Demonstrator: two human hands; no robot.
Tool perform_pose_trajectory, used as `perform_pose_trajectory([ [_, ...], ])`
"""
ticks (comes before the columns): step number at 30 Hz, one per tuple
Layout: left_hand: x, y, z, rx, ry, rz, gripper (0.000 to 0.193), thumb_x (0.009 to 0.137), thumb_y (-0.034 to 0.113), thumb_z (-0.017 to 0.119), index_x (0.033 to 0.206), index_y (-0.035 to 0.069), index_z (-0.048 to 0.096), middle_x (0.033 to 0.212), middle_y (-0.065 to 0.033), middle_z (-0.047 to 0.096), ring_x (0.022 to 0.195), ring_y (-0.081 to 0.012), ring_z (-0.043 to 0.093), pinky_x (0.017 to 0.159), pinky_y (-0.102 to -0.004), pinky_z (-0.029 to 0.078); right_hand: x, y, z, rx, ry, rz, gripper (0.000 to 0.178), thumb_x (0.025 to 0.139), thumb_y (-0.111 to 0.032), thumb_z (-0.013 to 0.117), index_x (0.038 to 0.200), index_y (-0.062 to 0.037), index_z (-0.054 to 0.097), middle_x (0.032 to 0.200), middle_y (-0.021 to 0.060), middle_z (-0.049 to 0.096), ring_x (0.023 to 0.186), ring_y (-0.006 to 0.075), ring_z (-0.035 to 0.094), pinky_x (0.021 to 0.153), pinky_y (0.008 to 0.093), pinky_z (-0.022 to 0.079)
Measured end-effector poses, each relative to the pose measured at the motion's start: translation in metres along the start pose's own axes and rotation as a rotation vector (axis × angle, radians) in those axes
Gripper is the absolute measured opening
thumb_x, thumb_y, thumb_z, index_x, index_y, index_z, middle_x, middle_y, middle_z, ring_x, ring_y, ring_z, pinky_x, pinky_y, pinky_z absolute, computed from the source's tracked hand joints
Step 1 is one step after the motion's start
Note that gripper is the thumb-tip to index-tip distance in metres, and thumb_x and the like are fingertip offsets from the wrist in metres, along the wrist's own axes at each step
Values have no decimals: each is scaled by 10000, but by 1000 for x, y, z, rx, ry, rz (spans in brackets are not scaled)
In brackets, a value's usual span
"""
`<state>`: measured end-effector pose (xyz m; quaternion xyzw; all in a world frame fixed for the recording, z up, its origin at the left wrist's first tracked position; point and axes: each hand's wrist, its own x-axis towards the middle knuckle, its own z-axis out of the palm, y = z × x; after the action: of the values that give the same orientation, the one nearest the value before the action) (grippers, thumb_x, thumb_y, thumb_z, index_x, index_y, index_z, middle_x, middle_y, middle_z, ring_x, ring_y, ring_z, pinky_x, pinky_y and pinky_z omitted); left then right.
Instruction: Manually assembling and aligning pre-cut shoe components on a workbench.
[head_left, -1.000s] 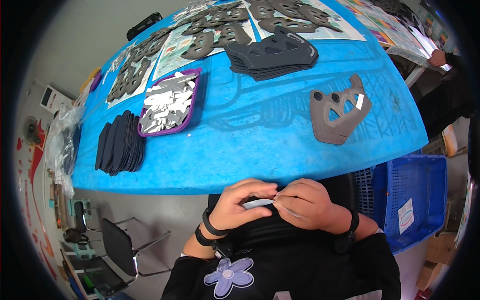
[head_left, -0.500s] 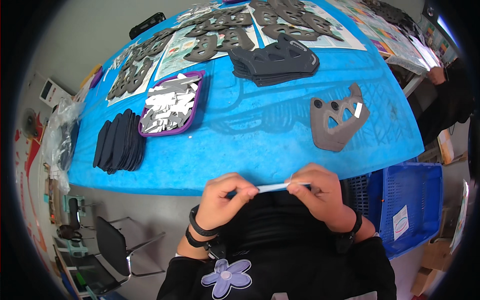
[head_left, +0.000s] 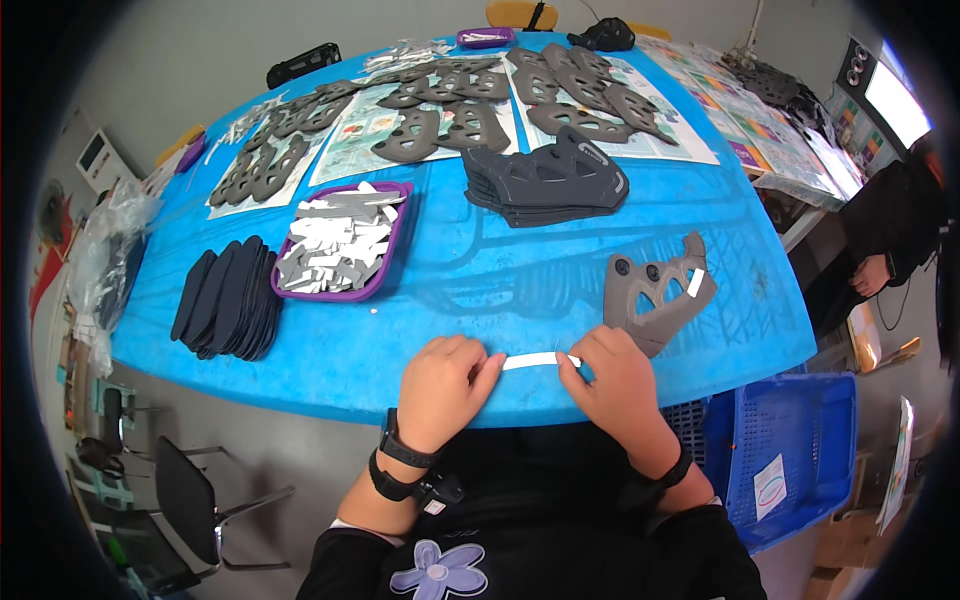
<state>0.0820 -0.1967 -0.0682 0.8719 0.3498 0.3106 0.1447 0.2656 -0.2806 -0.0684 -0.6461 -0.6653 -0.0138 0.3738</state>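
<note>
White strip (head_left: 530,361) farther forward, ends apparently in left hand (head_left: 440,388) and right hand (head_left: 614,380).

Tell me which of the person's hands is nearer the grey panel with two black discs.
Right. The right hand is at the near edge of the panel, overlapping it in view; the left hand is farther off, to its left.

The wall (head_left: 190,75) is pale grey, and the floor (head_left: 300,430) is grey too. A big table (head_left: 330,350) with a bright blue top fills the middle. A black chair (head_left: 187,495) with shiny metal legs stands at the lower left. At the right, a screen (head_left: 897,108) glows white
</note>
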Motion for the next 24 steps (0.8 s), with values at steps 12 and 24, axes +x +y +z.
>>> perform_pose_trajectory([
  [12, -3, 11, -7, -150, 65, 270, 215, 708, 64, 649, 922, 81, 646, 819, -72, 618, 777, -270, 572, 671, -365, 447, -11, 12, -10, 329, -86, -245, 87, 805, -146, 617, 837, -66, 627, 827, 63, 599, 759, 243, 576, 651, 330, 467],
  [24, -7, 3, -6, -114, 31, 337, 86, 689, 86, 683, 773, 90, 662, 715, -44, 560, 712, -238, 548, 639, -355, 418, -7, 16, -15, 512, -284, -101, 149, 846, -209, 597, 877, -66, 628, 815, 42, 587, 705, 176, 576, 617, 281, 462],
])
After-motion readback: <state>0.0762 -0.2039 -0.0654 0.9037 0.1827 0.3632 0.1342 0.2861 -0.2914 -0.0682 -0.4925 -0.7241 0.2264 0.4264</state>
